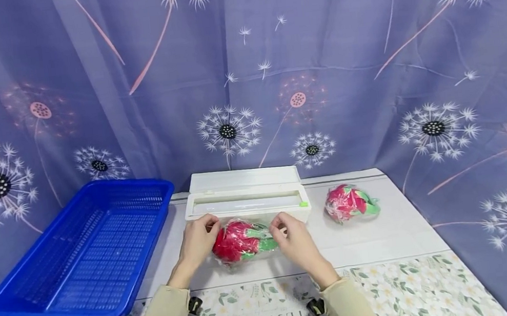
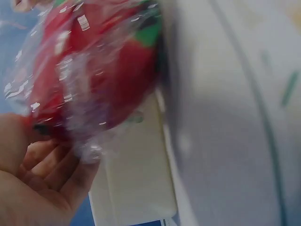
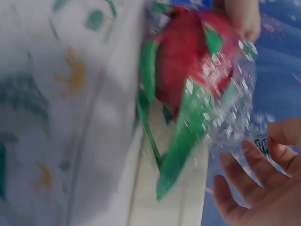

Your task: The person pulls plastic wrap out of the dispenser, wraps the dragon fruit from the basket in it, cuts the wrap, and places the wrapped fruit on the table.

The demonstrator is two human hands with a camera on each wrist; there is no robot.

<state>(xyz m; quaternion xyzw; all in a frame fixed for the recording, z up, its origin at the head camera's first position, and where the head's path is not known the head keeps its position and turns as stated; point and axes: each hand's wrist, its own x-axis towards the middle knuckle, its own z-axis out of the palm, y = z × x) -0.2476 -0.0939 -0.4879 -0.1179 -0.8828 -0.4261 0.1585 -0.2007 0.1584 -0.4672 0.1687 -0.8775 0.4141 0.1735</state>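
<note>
A red dragon fruit with green leafy tips (image 1: 236,240), loosely covered in clear cling film, is between my two hands in the head view. My left hand (image 1: 199,240) pinches the film at the fruit's rounded red end; in the left wrist view its fingers (image 2: 77,181) lie against the gathered film. At the leafy end, my right hand (image 1: 293,239) has its thumb and forefinger together at the film's edge. The right wrist view shows its other fingers (image 3: 254,174) spread apart. Behind the fruit stands a white cling film dispenser (image 1: 249,219), lid raised, with a roll inside.
A second film-wrapped dragon fruit (image 1: 350,203) lies on the table to the right. On the left is a large blue plastic basket (image 1: 130,289). A flower-print cloth (image 1: 397,287) covers the table's front, and a purple dandelion curtain (image 1: 259,39) hangs behind.
</note>
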